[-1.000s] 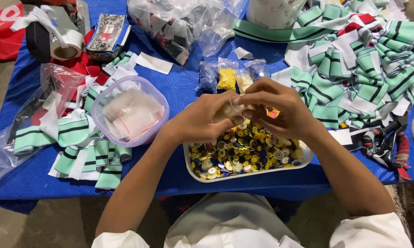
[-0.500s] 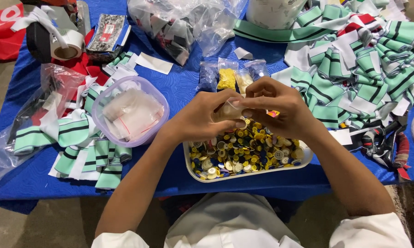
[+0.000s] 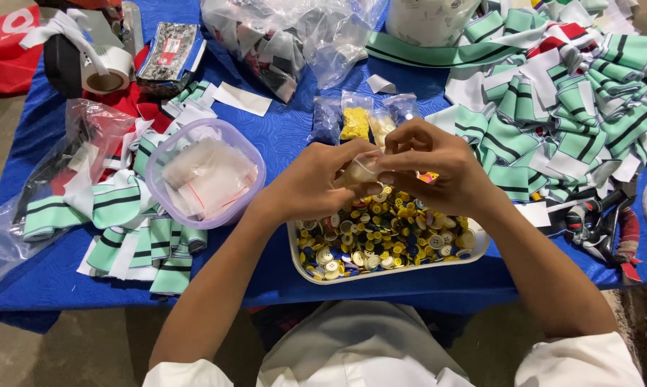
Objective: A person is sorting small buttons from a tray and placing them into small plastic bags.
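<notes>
My left hand point(image 3: 316, 183) and my right hand point(image 3: 434, 168) meet above a white tray point(image 3: 388, 274) heaped with yellow, white and dark buttons. Both pinch a small clear plastic bag point(image 3: 363, 170) held between their fingertips; its contents are too small to make out. The fingers of the right hand curl over the bag's top edge, and the left thumb presses its side. Just behind the hands lie several small clear bags point(image 3: 355, 122), one filled with yellow pieces.
A round clear bowl point(image 3: 162, 193) with small empty bags sits at the left, among folded green-and-white striped ribbon pieces point(image 3: 133, 240). A big heap of the same striped ribbon point(image 3: 567, 107) fills the right. Tape roll point(image 3: 105, 72) at back left, scissors point(image 3: 606, 229) at right, blue tablecloth point(image 3: 51, 276).
The hands stay above the button tray; the fingers have shifted slightly on the small bag, which now sits a little more between the thumbs.
</notes>
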